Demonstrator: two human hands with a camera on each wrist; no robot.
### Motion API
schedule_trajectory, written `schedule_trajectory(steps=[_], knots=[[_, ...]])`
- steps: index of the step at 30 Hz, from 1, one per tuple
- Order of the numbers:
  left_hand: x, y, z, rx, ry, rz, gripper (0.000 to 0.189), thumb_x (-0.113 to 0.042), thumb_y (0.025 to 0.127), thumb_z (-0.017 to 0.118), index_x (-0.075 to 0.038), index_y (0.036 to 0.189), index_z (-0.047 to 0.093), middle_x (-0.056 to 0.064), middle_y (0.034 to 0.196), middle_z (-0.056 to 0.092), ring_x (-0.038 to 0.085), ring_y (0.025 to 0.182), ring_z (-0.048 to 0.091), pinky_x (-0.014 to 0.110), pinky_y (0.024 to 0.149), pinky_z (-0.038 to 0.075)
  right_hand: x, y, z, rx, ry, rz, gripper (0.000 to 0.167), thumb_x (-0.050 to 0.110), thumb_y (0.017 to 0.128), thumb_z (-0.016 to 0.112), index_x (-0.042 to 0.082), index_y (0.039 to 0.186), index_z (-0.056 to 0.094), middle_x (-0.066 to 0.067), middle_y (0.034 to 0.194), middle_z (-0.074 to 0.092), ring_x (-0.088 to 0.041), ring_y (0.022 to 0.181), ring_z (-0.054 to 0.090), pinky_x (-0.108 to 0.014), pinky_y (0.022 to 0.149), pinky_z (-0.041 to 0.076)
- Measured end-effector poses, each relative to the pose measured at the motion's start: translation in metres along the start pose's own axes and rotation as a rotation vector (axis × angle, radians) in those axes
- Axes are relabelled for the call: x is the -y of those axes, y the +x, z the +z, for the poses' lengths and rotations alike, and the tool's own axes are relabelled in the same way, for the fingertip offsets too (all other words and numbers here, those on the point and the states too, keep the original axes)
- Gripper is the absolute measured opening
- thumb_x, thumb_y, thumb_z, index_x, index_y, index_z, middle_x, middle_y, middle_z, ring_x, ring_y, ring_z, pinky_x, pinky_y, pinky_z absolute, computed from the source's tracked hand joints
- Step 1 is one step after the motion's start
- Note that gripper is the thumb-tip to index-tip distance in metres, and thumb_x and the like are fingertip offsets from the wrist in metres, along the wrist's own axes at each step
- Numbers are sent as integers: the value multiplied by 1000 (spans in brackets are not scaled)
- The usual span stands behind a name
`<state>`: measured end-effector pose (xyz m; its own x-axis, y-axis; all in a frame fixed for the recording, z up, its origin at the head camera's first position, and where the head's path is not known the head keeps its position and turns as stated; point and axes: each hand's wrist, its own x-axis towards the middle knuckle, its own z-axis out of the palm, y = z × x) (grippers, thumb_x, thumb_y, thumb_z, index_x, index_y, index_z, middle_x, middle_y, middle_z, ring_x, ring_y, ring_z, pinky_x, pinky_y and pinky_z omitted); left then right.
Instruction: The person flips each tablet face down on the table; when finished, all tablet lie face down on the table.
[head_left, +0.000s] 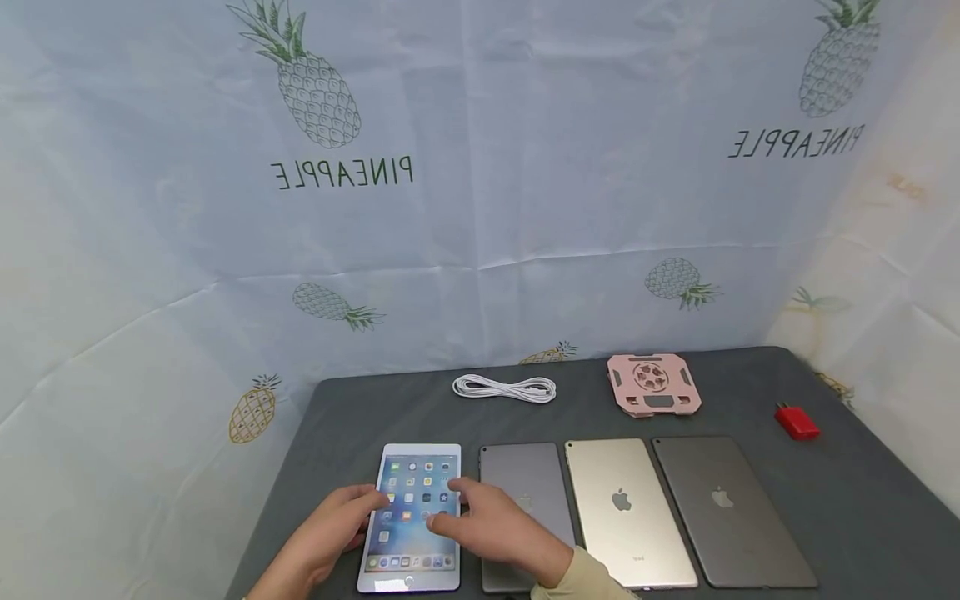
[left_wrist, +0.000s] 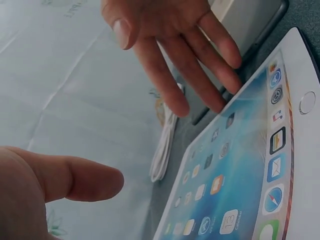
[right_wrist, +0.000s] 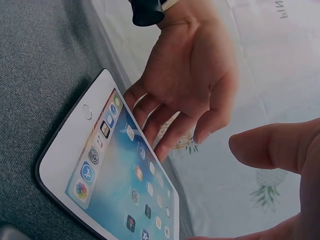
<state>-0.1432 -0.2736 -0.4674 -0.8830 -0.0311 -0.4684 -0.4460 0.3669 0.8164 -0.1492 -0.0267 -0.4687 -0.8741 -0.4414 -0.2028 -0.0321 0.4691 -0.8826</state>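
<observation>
A white tablet [head_left: 408,537] with a lit home screen lies face up on the dark grey cloth, its home button toward me. At its left edge is my left hand [head_left: 330,525]; in the right wrist view the fingertips of that hand [right_wrist: 185,80] reach the tablet's [right_wrist: 80,135] side while the thumb stays apart. My right hand [head_left: 495,521] reaches over the right edge from the other side. Seen from the left wrist, the right hand's [left_wrist: 170,30] fingers are extended, tips near the tablet's [left_wrist: 245,145] edge, thumb held off.
To the right lie a grey tablet [head_left: 517,467], a gold tablet [head_left: 637,533] and a dark grey tablet [head_left: 742,533], backs up. Farther back are a coiled white cable [head_left: 510,389], a pink plate-like stand [head_left: 652,383] and a red plug charger [head_left: 797,423]. Pineapple-print cloth [head_left: 525,208] hangs behind.
</observation>
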Motion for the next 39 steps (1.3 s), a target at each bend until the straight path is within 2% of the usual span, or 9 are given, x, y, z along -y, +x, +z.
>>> schedule_trajectory(steps=[6,10,19,25,34,39], knots=[[-2,-3,-5,11,-23,0,62,-26,104,61,18,145,51,24,132,68,32,111,69,53,90,63,1,1,1,-4,9,7,71,40,95,76,-8,145,60,-27,131,72,-38,120,71,-63,98,60],[-6,-5,-10,15,-26,6,62,-29,105,60,17,146,53,25,135,66,33,113,69,52,87,64,2,1,1,-1,16,14,71,41,95,75,-7,145,60,-27,131,71,-39,121,70,-63,98,60],[-15,-18,-23,24,-37,77,64,-30,106,61,15,150,49,23,140,66,29,113,67,50,89,63,10,5,6,15,48,24,72,43,96,75,-4,148,59,-25,133,71,-35,118,70,-61,97,60],[-20,-23,-28,24,-24,84,65,-30,107,59,15,153,46,26,145,62,31,116,66,52,92,63,13,11,10,25,91,38,75,43,96,75,-6,150,56,-22,133,71,-30,115,69,-60,98,59],[-29,-28,-37,13,19,100,66,-34,108,57,12,154,46,28,152,58,33,120,62,56,95,62,23,19,22,40,108,59,82,54,92,78,0,150,56,-7,125,74,-22,110,71,-56,97,61],[-35,-32,-39,11,38,114,65,-35,109,58,10,154,47,28,154,57,30,123,65,58,101,60,29,22,26,38,112,72,86,57,91,78,-1,151,55,-10,127,74,-25,113,71,-57,98,60]])
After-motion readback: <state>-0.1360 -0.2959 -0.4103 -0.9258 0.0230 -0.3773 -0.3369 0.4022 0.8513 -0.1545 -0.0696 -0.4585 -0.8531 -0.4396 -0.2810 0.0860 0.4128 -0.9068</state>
